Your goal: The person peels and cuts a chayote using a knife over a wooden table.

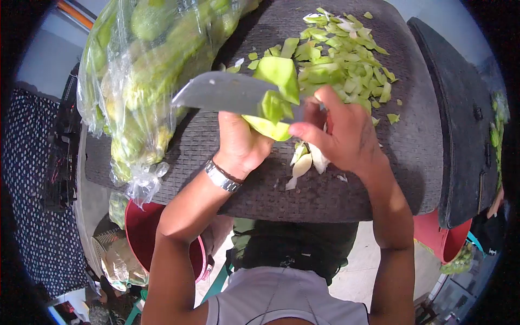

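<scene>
My left hand point(244, 142), with a metal watch on its wrist, holds a pale green, cut fruit point(277, 76) that looks like an unripe mango. In my right hand point(346, 127) is a knife, its broad blade point(222, 91) pointing left across the fruit. A cut piece point(275, 106) lies against the blade. Fingers and blade hide part of the fruit and most of the knife's handle. Just below my right hand, whitish scraps point(302, 165) rest on the dark woven-textured tabletop point(254, 189). A spread of thin green slices point(346, 67) covers the tabletop beyond my hands.
A clear plastic bag point(141, 92) full of green fruit fills the tabletop's left side. Below its edge stand a red tub point(142, 230) at left and another red container point(441, 235) at right. A dark chair back point(460, 119) borders the right side.
</scene>
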Demonstrator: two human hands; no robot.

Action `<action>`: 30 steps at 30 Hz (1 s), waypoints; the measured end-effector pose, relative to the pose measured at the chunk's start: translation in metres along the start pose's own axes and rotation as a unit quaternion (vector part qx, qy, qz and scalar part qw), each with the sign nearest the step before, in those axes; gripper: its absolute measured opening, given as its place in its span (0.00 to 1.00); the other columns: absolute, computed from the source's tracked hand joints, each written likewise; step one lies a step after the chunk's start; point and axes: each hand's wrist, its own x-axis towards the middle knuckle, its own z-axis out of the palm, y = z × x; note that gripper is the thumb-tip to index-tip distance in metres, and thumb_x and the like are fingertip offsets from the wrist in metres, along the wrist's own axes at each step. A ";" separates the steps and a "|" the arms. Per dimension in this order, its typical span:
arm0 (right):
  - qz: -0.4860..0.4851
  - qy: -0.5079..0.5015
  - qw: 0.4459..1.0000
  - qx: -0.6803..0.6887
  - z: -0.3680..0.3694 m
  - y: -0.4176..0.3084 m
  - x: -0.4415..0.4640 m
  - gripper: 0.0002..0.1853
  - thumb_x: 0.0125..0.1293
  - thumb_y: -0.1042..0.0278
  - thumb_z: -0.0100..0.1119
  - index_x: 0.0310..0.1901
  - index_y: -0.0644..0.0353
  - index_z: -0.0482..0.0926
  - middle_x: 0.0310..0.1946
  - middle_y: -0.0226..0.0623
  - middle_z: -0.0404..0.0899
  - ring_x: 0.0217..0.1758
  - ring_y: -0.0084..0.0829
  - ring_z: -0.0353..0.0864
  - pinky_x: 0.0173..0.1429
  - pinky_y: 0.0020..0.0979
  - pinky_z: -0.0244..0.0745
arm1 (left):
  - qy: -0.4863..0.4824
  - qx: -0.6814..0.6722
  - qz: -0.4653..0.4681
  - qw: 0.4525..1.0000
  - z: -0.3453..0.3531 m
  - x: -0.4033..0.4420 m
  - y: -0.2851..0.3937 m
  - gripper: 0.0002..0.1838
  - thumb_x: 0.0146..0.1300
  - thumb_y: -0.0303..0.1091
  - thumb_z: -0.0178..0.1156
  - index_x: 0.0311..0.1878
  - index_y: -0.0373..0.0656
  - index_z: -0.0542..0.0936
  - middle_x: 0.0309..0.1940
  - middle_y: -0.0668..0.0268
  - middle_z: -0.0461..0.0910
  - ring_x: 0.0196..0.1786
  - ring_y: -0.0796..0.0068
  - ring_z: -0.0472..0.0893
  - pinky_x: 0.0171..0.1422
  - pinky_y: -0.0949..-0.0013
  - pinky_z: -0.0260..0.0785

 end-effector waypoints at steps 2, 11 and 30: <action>0.014 0.019 0.999 -0.030 -0.005 0.006 0.004 0.29 0.66 0.39 0.72 0.38 0.61 0.73 0.21 0.37 0.82 0.25 0.38 0.88 0.31 0.38 0.82 | -0.046 0.008 -0.032 0.998 0.012 -0.003 0.006 0.30 0.71 0.55 0.57 0.65 0.43 0.77 0.59 0.58 0.83 0.60 0.56 0.84 0.63 0.45 0.79; 0.326 0.038 0.927 0.180 -0.038 0.042 0.015 0.34 0.75 0.31 0.57 0.38 0.64 0.79 0.19 0.31 0.73 0.22 0.27 0.72 0.30 0.34 0.67 | -0.005 0.004 -0.093 0.996 0.014 0.002 0.011 0.33 0.71 0.58 0.55 0.69 0.44 0.77 0.60 0.53 0.84 0.60 0.54 0.85 0.66 0.40 0.76; 0.192 0.103 0.975 0.041 -0.007 -0.017 0.006 0.23 0.65 0.50 0.77 0.43 0.60 0.77 0.21 0.26 0.75 0.21 0.16 0.72 0.27 0.29 0.67 | -0.001 0.073 -0.113 0.991 0.024 -0.005 0.009 0.28 0.74 0.53 0.56 0.65 0.40 0.78 0.58 0.57 0.84 0.59 0.57 0.84 0.59 0.45 0.80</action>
